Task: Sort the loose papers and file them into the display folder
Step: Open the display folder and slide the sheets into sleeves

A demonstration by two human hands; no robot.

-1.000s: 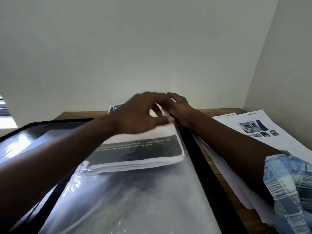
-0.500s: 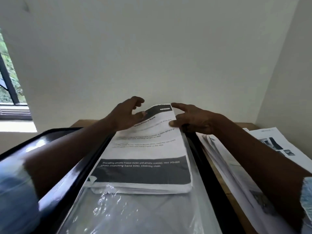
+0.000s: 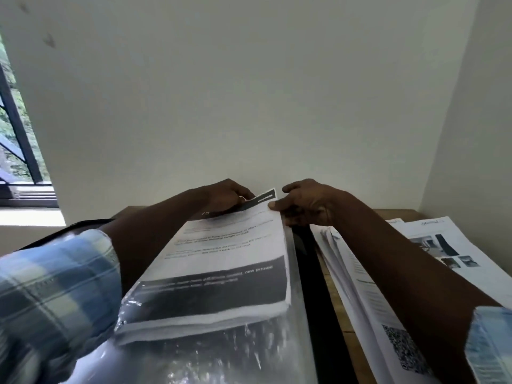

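A black display folder (image 3: 318,300) lies open before me, its clear plastic sleeve (image 3: 221,361) shining in front. A stack of printed papers (image 3: 221,261) with dark bands sits partly inside the sleeve, its far end sticking out. My left hand (image 3: 224,198) grips the far left corner of the top sheet. My right hand (image 3: 307,203) pinches the far right edge of the stack, thumb on top. Both forearms reach forward over the folder.
Loose printed sheets (image 3: 432,245) with photos and a QR code are spread on the wooden table (image 3: 340,322) to the right of the folder. A pale wall stands close behind and to the right. A window (image 3: 16,151) is at the left.
My hands have drawn apart from the middle to the stack's far corners. The paper stack has slid deeper toward me in the sleeve, and my view has tilted and moved closer.
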